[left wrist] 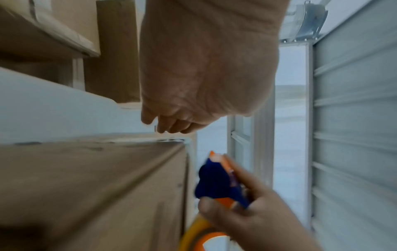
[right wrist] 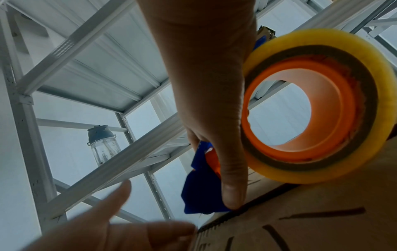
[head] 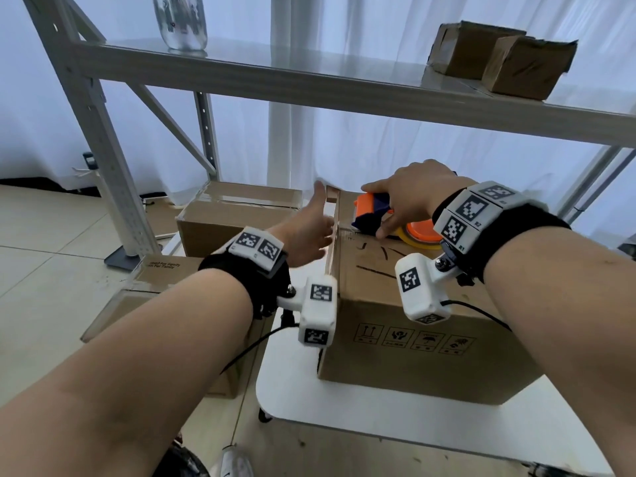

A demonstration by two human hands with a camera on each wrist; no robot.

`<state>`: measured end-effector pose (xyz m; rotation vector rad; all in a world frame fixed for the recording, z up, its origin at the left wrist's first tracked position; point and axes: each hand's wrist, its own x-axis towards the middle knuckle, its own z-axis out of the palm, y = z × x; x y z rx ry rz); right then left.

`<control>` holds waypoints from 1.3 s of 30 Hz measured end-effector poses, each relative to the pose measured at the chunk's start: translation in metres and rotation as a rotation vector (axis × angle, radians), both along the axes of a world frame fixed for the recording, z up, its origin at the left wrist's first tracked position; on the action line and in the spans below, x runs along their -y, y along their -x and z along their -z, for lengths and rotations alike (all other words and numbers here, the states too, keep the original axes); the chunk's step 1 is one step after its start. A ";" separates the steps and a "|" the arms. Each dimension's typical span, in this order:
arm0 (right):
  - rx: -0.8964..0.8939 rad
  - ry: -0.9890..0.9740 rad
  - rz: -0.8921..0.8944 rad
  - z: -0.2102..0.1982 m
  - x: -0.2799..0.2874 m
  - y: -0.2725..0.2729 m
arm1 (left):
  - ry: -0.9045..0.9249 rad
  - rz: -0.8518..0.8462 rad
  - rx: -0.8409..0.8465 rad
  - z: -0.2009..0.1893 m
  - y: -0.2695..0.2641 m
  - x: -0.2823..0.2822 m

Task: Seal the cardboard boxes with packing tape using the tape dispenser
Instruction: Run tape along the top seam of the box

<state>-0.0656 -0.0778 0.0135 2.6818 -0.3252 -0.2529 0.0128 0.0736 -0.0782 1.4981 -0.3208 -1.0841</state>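
Now we have the tape dispenser (head: 373, 213) down on top of the cardboard box (head: 423, 342) that stands on the white table (head: 344, 404), its blue and orange head close to the box's left top edge. Our right hand (head: 411, 197) curls around the dispenser body, thumb stretched down along its side toward the cardboard, with the yellow tape roll (right wrist: 318, 108) trailing behind near the wrist. Our left hand (head: 309, 232) lies flat against the left side of the box, fingers straight, thumb up, bracing it. We judge this is one end of a tape run along the top. Next the head needs steady downward pressure over the edge so the tape grips the side wall, while the left hand steadies the box.
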 end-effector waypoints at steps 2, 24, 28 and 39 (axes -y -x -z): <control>0.003 -0.004 0.000 0.000 0.001 0.000 | 0.070 -0.058 -0.002 -0.006 -0.001 0.007; 0.000 0.022 -0.038 0.002 0.003 -0.001 | -0.332 0.257 0.553 0.006 -0.008 0.013; -0.002 0.037 -0.045 0.002 0.003 -0.001 | -0.380 0.235 0.700 -0.003 0.001 0.023; 0.024 0.025 -0.060 0.002 0.011 0.006 | -0.614 0.371 1.134 0.009 0.009 0.016</control>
